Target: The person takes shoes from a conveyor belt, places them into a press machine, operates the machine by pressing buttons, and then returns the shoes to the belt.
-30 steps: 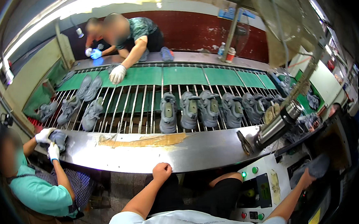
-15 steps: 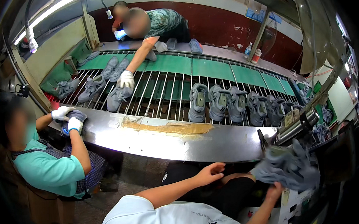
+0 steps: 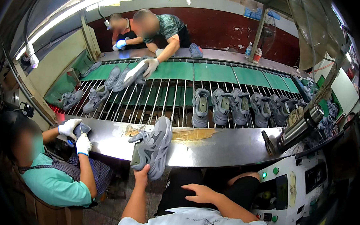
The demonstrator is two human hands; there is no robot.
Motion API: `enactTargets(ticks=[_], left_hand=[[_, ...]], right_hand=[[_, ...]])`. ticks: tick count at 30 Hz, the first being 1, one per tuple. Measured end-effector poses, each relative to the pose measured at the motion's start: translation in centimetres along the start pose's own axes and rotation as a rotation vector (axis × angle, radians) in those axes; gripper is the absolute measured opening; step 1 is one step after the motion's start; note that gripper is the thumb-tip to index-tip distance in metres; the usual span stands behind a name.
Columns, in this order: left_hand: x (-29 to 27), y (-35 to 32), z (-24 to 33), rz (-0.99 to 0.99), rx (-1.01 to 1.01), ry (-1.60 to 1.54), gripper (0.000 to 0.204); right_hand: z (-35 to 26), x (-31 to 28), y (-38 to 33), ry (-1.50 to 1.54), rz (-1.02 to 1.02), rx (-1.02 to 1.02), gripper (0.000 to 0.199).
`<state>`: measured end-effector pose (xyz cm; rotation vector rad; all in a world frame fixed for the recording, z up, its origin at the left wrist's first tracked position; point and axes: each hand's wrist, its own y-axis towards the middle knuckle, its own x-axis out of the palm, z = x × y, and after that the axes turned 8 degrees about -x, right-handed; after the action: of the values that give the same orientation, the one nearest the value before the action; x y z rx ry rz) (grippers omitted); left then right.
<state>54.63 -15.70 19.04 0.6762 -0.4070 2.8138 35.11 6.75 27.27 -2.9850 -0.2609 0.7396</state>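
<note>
My left hand (image 3: 142,176) grips the heel end of a grey sneaker (image 3: 154,149), its fingers closed round it. The sneaker is tilted with its toe up and its chunky sole turned to the right, above the near edge of the steel ledge (image 3: 207,152). My right hand (image 3: 199,193) rests low over my dark shorts, fingers stretched out with nothing in them. Beyond the ledge, a row of grey sneakers (image 3: 220,106) stands on the metal bars (image 3: 175,100), right of the held one.
At left a co-worker in a green top holds a grey piece (image 3: 81,130) in gloved hands. Across the bars, another co-worker's gloves hold a sneaker (image 3: 136,73). A steel flask (image 3: 302,127) and dark pliers-like tool (image 3: 268,143) lie at right, above a control panel (image 3: 293,180).
A sneaker is now in my left hand, near the middle. My right hand, which held grey footwear at the right, is empty over my lap. The far co-worker has lifted a sneaker off the bars.
</note>
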Motion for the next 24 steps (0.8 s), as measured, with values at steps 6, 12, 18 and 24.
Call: enactTargets(ticks=[6, 12, 18, 24], left_hand=[[5.2, 2.2, -2.6, 0.024, 0.291, 0.839, 0.074], [11.3, 7.6, -5.4, -0.007, 0.414, 0.871, 0.074], [17.6, 14.5, -6.9, 0.142, 0.307, 0.950, 0.073], [23.9, 21.0, -10.7, 0.303, 0.336, 1.014, 0.080]], right_hand=[[10.1, -4.0, -9.1, -0.221, 0.740, 0.446, 0.029], [17.7, -3.6, -18.0, -0.427, 1.223, 0.798, 0.013], [19.9, -4.3, -16.5, -0.733, 1.203, 0.749, 0.022], [19.2, -4.8, -16.1, -0.695, 1.218, 0.819, 0.024]])
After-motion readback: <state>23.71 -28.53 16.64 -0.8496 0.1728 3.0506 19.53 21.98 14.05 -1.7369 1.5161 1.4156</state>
